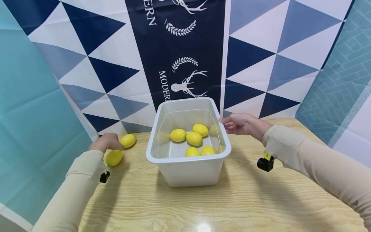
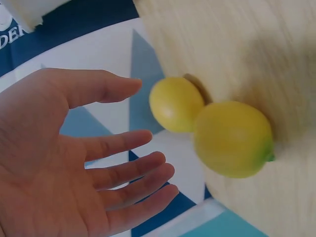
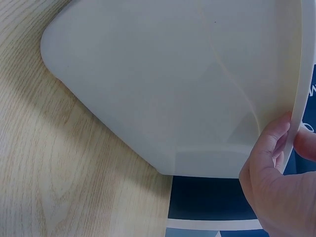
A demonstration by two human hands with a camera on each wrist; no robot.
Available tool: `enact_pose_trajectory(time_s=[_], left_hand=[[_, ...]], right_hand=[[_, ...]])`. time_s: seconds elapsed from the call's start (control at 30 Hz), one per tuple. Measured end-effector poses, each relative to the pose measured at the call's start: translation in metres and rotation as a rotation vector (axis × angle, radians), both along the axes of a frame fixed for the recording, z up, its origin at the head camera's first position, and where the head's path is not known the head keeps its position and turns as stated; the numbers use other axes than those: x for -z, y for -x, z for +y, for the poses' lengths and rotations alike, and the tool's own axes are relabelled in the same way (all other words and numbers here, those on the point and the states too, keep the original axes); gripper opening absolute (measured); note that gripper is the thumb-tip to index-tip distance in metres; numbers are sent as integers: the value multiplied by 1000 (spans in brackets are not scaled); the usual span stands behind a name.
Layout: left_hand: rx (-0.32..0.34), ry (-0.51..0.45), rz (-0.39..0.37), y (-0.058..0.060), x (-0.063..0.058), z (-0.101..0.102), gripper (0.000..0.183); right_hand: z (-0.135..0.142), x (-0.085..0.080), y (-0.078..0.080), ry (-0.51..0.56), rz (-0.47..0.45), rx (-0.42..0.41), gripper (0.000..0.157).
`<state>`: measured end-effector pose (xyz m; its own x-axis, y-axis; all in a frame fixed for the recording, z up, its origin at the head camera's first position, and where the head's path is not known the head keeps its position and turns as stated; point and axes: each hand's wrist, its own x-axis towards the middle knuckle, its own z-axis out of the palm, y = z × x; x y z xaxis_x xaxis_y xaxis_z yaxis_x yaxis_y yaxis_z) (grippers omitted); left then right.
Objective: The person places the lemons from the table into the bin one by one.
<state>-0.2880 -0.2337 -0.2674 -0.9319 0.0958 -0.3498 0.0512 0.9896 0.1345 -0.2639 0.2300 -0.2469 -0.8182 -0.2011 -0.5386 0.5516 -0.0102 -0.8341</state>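
Note:
A white plastic bin (image 1: 188, 170) stands on the table with several yellow lemons (image 1: 194, 139) inside. My right hand (image 1: 239, 123) grips the bin's right rim; in the right wrist view the fingers (image 3: 269, 143) curl under the rim and the thumb lies on its other side. Two more lemons lie on the table at the left: a nearer lemon (image 1: 114, 158) and a farther lemon (image 1: 128, 140). My left hand (image 1: 108, 142) hovers just above and beside them. In the left wrist view its fingers (image 2: 143, 185) are extended and apart from both lemons, holding nothing.
The wooden table (image 1: 185, 209) reaches back to a patterned cloth backdrop (image 1: 249, 64) of triangles and deer prints. A teal cloth (image 1: 37, 112) borders the left side. Small black wrist cameras hang under both sleeves, one being the right camera (image 1: 265, 163).

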Motion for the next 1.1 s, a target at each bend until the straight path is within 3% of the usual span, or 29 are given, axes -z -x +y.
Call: enact_pose_trajectory(time_s=[0.27,0.43,0.53,0.67,0.87,1.1], left_hand=[[-77,1,-50,-4,15,-10,31],[-85,5,-47,-7,22,-15,43],[-92,-9,-24,-7,24,-17,47],[-87,-24,20,-4,29,-20,36],[-53,-8,86,4,48,-29,41],[2,-30,174,3,70,-39,46]], right_hand=[[2,2,-2,16,-10,10,14],[1,5,-1,25,-8,-1,12],[1,4,-1,20,3,-5,11],[2,0,-2,18,11,5,12],[2,-2,-1,29,0,15,14],[0,0,0,30,-11,12,15]])
